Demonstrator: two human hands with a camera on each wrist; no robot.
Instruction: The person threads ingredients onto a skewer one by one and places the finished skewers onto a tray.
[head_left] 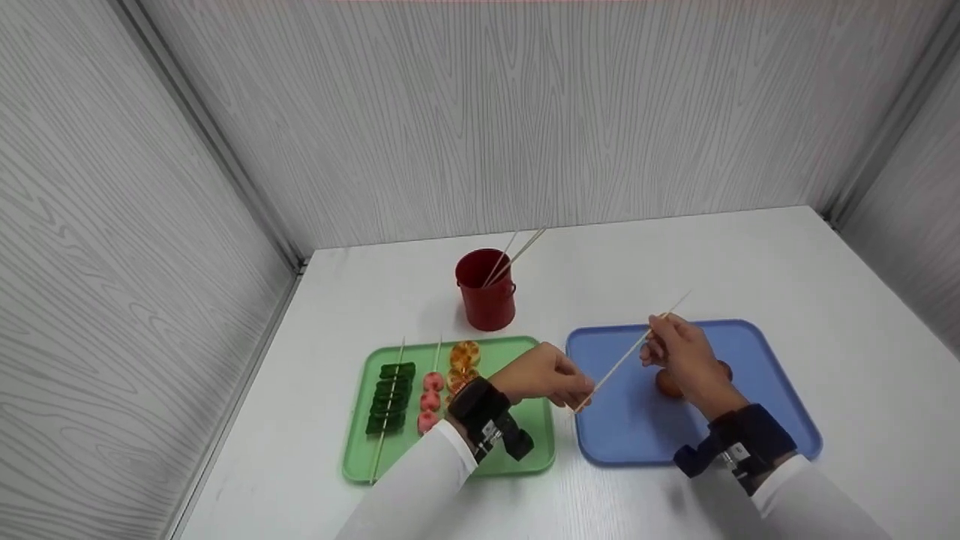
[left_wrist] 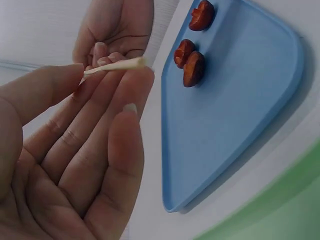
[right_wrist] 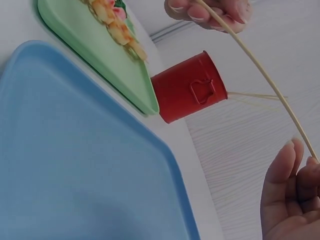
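A thin bamboo skewer [head_left: 619, 365] slants between my two hands above the blue tray [head_left: 611, 446]. My left hand [head_left: 544, 373] pinches its lower end between thumb and forefinger; that blunt end shows close up in the left wrist view. Farther up the stick [right_wrist: 260, 67], my right hand [head_left: 684, 356] pinches it, and the other end pokes out beyond those fingers. Nothing is threaded on the visible length. Reddish-brown rounded pieces [left_wrist: 193, 69] lie on the blue tray, partly hidden by my right hand in the head view.
At the left is a green tray [head_left: 352, 457] with a skewer of dark green pieces [head_left: 390, 397], pink pieces [head_left: 430, 401] on a stick and yellow-orange pieces [head_left: 464, 356]. Behind it stands a red bucket [head_left: 487, 304] with a few skewers. Walls enclose the table's back and sides.
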